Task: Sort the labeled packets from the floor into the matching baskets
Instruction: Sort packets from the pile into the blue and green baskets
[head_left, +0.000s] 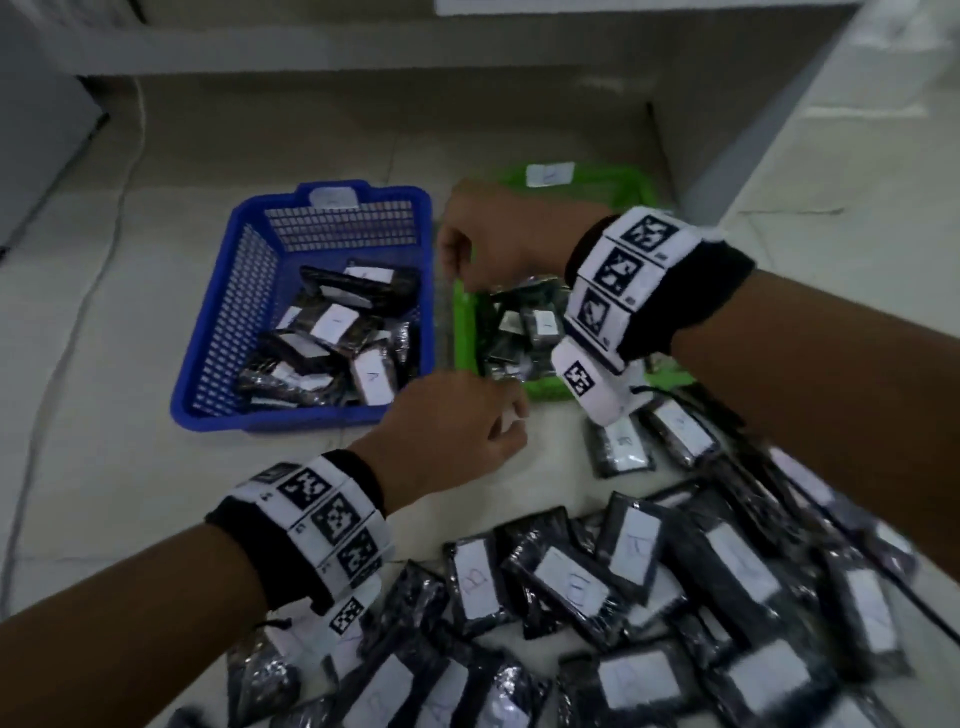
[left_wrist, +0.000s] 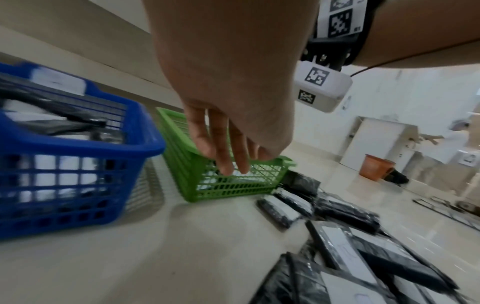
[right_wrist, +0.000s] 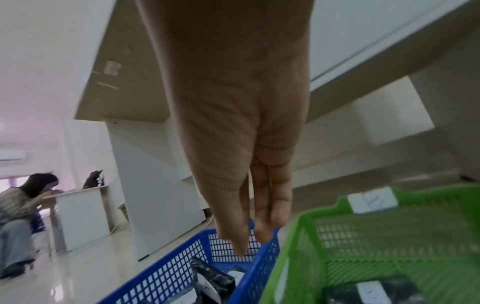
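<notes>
With both the left hand (head_left: 457, 426) and right hand (head_left: 498, 228) empty and loose-fingered by the green basket (head_left: 465, 322), and most packets (head_left: 634, 582) heaped on the floor, blurred labels risk one landing wrongly in the blue basket (head_left: 218, 332)

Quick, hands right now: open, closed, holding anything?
Left hand: open, fingers straight, holding nothing, near the green basket.
Right hand: open, fingers straight and pointing down, empty, over the baskets.
</notes>
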